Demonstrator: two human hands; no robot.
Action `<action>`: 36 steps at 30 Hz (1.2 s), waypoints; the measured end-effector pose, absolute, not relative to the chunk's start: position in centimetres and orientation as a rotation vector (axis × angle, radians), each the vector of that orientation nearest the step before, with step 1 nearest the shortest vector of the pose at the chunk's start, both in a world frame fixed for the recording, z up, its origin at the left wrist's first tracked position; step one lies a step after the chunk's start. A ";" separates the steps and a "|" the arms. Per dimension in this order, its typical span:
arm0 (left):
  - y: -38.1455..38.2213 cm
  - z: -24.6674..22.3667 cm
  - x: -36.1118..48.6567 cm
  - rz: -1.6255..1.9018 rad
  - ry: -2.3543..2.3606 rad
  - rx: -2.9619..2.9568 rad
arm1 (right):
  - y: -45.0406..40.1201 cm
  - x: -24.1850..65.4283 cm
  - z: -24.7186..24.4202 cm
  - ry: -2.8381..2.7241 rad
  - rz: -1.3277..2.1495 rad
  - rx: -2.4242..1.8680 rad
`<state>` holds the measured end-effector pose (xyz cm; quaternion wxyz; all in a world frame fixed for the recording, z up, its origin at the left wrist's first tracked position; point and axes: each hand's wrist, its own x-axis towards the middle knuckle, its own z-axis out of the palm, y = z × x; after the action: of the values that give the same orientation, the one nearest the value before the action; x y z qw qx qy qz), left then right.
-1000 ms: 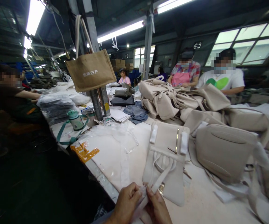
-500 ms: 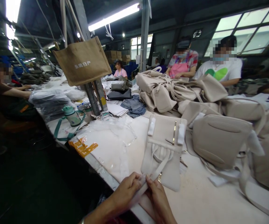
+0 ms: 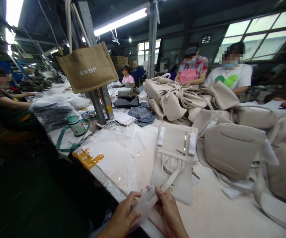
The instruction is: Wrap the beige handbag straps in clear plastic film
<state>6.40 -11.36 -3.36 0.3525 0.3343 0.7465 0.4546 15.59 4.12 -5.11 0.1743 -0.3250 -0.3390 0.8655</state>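
Observation:
A flat beige backpack (image 3: pixel 175 140) with a gold zipper lies on the worktable in front of me. One of its straps (image 3: pixel 172 177) runs toward me, and its end is pinched between the thumb and fingers of my right hand (image 3: pixel 169 208). Thin translucent wrapping film (image 3: pixel 145 205) lies along the strap end and trails down behind my left hand (image 3: pixel 123 210). The left thumb and fingers are spread apart against the film, not closed on it. White padding pieces (image 3: pixel 193 142) cover parts at the backpack's top corners.
Beige bags (image 3: pixel 234 152) crowd the right side, with a taller heap (image 3: pixel 172 99) behind. Clear plastic sheets (image 3: pixel 118 137), orange tape (image 3: pixel 88 158) and a green bottle (image 3: pixel 75 125) are on the left. A brown tote (image 3: pixel 88 67) hangs from a post. Co-workers sit across the table.
My left hand has let go of its pinch at the strap and moved a little left and down, its fingers spreading. More film shows now. The right hand keeps its pinch.

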 end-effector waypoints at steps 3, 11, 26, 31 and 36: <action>-11.4 -3.2 6.7 1.194 2.011 0.982 | 4.3 15.5 -4.9 -0.984 2.432 -0.934; -10.8 -3.0 6.9 1.091 2.060 1.083 | 4.1 15.5 -4.5 -0.959 2.435 -0.929; -6.7 -4.3 7.1 1.327 2.071 0.986 | 5.9 14.8 -5.3 -0.850 2.464 -0.867; -6.3 -6.1 6.4 1.312 2.134 0.899 | 8.6 13.8 -4.7 -0.790 2.495 -0.884; -5.3 -7.2 5.4 1.241 2.172 0.888 | 8.6 12.4 -5.9 -0.734 2.468 -0.862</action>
<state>5.39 -5.31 -7.23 0.2413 0.3245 0.7940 0.4539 12.36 8.64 -5.86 0.2116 -0.3104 -0.2643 0.8883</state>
